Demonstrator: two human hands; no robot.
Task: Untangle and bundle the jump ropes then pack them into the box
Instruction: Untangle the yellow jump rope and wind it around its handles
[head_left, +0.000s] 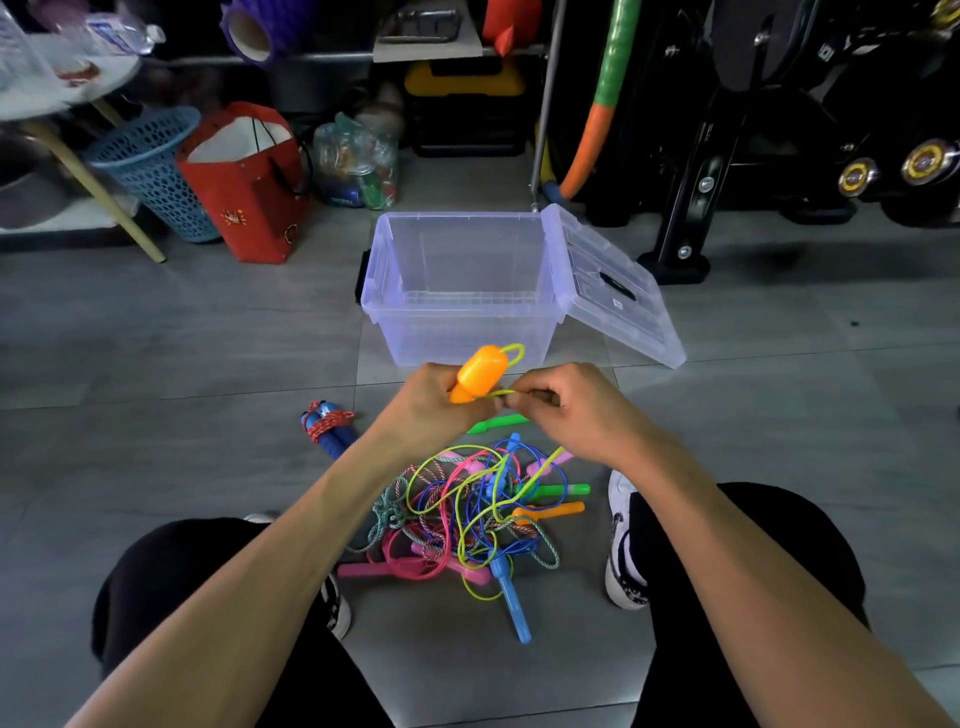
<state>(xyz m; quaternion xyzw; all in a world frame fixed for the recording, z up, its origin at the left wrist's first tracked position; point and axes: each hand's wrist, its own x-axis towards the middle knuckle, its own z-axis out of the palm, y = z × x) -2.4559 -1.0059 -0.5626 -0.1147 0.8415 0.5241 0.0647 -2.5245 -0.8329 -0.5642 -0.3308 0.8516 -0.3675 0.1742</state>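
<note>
The left hand (426, 402) is gripping the orange handle (478, 371); the right hand (563, 402) is pinching its yellow cord (498, 393) just beside it. Keep drawing cord from the tangle (478, 514) below in even loops. The box (462, 286) is standing open beyond.

Nothing I can see here gives me words or numbers I can actually read. The lid (618, 291) of the clear box (457, 291) carries a small white sticker (617, 304), but its print is too tiny to make out. The red paper bag (244, 182) shows small gold marks, more emblem than lettering. A blue label inside the clear plastic bag (356, 166) is blurred. The round gold badges (930, 162) on the black equipment at far right are also illegible.
</note>
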